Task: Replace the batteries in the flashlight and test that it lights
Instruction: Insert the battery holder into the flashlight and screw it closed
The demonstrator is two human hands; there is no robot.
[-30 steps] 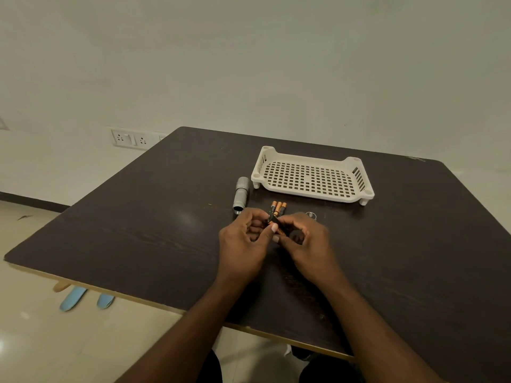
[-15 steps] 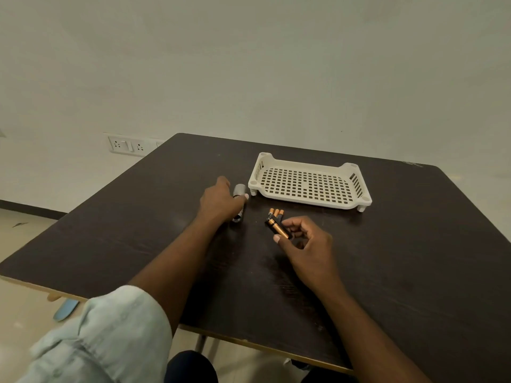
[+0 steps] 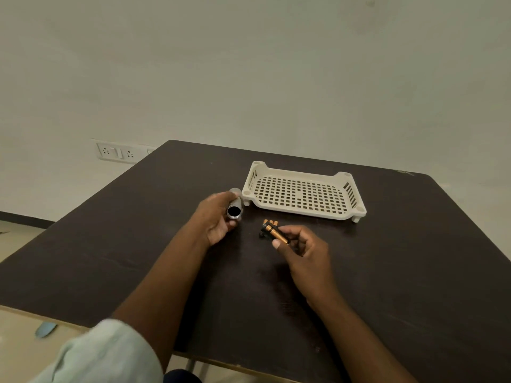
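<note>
- One wall socket plate (image 3: 119,152) sits on the wall at far left, beyond the table's corner.
- One pale sleeve (image 3: 105,355) shows at the near left, on the left arm.
- One dark table (image 3: 138,258) carries everything else.
- The left hand (image 3: 217,219) is wrapped around one silver flashlight body (image 3: 235,207), fingers closed on its barrel; the open, dark end of the tube faces the camera and sticks out past the fingers on the hand's right side.
- Loose batteries (image 3: 270,223) lie on the table between the two hands (three orange tips can be counted, close together).
- One battery holder (image 3: 275,233), with an orange-and-black cell visible in it, is pinched between the thumb and fingers of the right hand (image 3: 304,250); it juts out to the far left of the grip, its far end just over the loose batteries.
- One cream perforated tray (image 3: 304,193) stands at the far side, just right of the flashlight body, well apart from the right hand.
</note>
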